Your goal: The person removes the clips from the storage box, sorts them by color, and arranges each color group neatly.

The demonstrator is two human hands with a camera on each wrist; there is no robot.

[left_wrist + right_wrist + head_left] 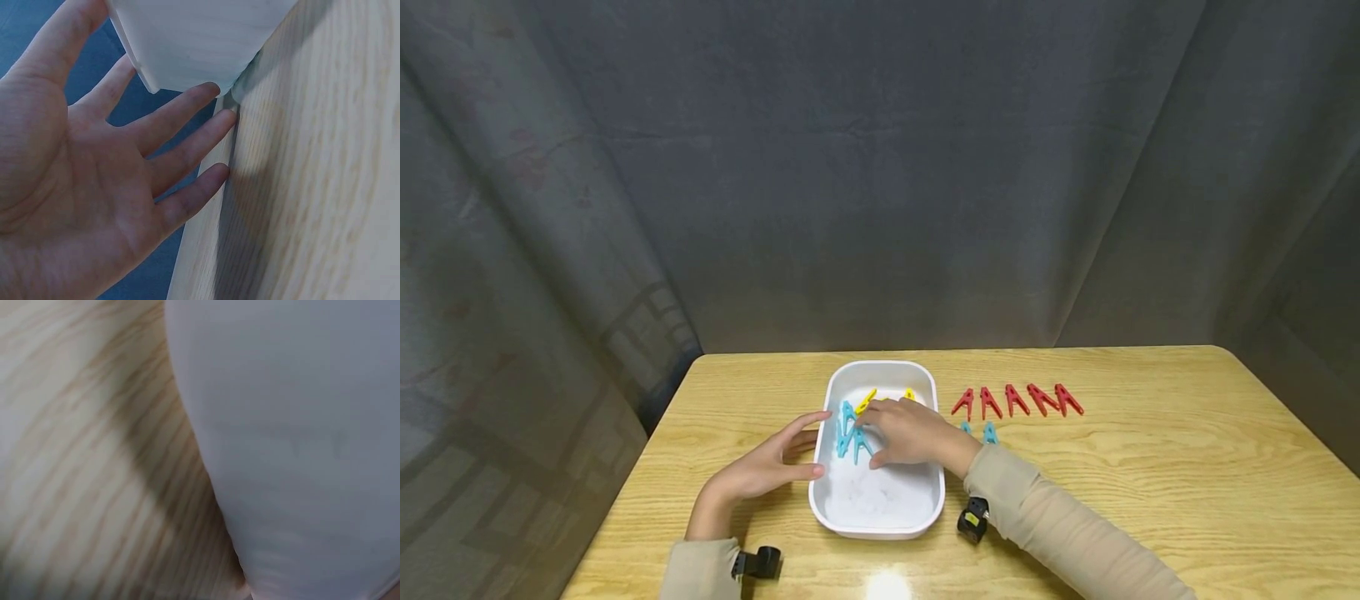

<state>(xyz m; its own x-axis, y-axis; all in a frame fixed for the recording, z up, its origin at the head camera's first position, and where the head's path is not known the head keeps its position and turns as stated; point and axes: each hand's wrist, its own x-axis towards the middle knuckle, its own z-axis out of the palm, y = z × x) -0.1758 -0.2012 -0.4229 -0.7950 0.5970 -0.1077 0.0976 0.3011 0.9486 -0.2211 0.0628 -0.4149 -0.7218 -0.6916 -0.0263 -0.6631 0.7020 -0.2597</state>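
A white plastic tray [880, 508] stands on the wooden table in the head view. Inside it, several light blue clothespins [843, 442] lie along the left side, and yellow clothespins [866, 401] show towards the far end. My right hand [910, 431] reaches over the tray's right rim, its thumb and fingers apart beside the blue clothespins; part of the contents is hidden under it. At the tray's left wall is my left hand [763, 467], thumb and forefinger spread at the rim. The left wrist view shows that hand's [94, 175] fingers straight, with fingertips near the tray's [194, 44] underside.
To the right of the tray, several red clothespins [1011, 401] lie in a row on the table [1150, 467]. Below that row, two light blue clothespins [991, 433] show near the right wrist. A grey curtain [880, 183] hangs behind the table's far edge.
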